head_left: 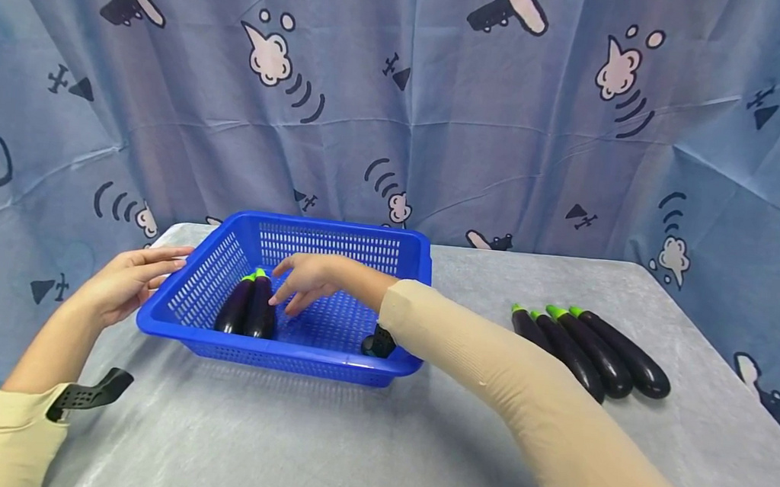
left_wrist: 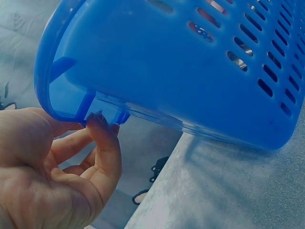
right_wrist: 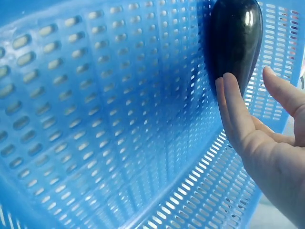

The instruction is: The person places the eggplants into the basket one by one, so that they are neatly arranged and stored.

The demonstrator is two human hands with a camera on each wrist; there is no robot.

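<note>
A blue plastic basket with slotted walls stands on the table. Two dark purple eggplants with green stems lie side by side at its left end. My left hand is at the basket's left rim; in the left wrist view its thumb and fingers pinch the rim's edge. Reaching inside the basket, my right hand has its fingers extended beside the nearer eggplant. In the right wrist view, two fingertips overlap the lower part of an eggplant, with the thumb spread away from it.
Several more eggplants lie together on the table to the right of the basket, partly behind my right sleeve. The grey table extends in front. A blue patterned curtain hangs behind and at the sides.
</note>
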